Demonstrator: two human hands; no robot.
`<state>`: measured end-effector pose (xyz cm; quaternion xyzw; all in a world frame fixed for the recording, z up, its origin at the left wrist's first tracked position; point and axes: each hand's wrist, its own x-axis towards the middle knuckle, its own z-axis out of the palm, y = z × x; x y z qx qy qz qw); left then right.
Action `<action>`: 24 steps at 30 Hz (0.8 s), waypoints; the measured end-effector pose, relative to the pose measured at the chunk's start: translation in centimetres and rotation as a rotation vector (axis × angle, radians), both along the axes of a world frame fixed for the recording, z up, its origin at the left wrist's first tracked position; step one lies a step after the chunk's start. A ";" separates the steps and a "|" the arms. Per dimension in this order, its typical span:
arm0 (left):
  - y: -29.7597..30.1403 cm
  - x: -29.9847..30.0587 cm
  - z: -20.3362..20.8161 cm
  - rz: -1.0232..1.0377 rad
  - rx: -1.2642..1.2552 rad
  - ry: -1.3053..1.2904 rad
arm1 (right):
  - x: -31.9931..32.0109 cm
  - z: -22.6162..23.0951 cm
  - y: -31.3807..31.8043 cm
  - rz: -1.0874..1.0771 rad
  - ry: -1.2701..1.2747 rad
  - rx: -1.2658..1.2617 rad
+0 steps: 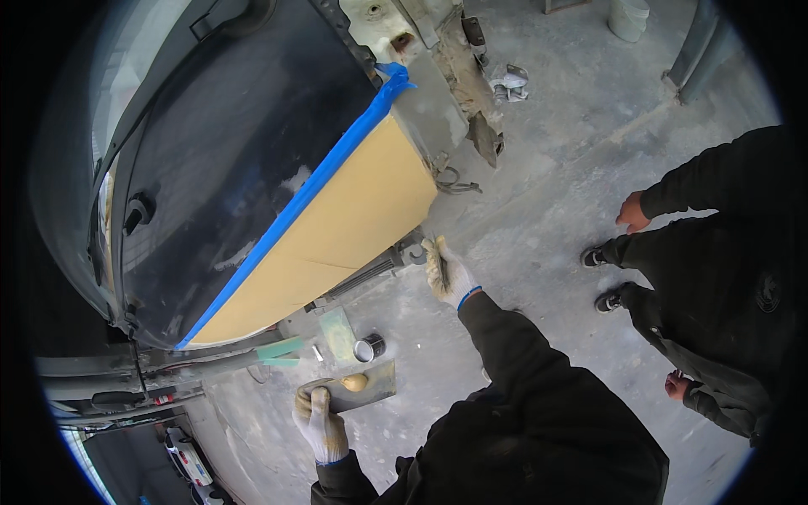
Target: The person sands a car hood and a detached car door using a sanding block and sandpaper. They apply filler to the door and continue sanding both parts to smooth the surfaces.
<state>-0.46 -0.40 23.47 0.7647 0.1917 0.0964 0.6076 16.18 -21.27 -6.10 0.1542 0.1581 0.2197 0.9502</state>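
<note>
In my left hand, gloved in stained white, is a grey flat mixing board bearing a lump of tan putty. My gloved right hand is raised near the front corner of the vehicle; its fingers close around a thin dark blade seen edge-on, apparently a putty spreader. Beyond my hands is a dark body panel with whitish rough patches. Blue masking tape runs along its edge, beside a tan sheet that looks like masking paper. Neither hand touches the panel.
An open can and a pale green sheet are on the concrete floor under the vehicle's edge. Exposed, torn body parts jut out beyond the tape. Another person stands at the right. A white bucket is at the back.
</note>
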 end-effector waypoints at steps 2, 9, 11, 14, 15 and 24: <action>0.0 0.2 0.0 0.028 0.034 -0.007 | 0.6 1.1 0.3 0.017 0.063 -0.080; 0.9 0.1 -0.7 0.058 0.021 -0.017 | 1.0 2.5 -0.8 0.017 -0.034 -0.049; 0.9 0.1 -0.9 0.072 0.010 -0.002 | 1.3 3.8 -1.0 -0.001 -0.002 -0.028; 1.2 -0.2 -1.0 0.065 -0.011 0.000 | 1.5 4.5 -1.1 0.010 0.019 0.077; 1.4 -0.4 -1.2 0.063 -0.010 -0.007 | 1.5 4.5 -1.2 0.019 0.020 0.124; 1.4 -1.0 -1.6 0.082 -0.015 -0.033 | 1.2 5.8 -2.0 0.022 -0.054 0.537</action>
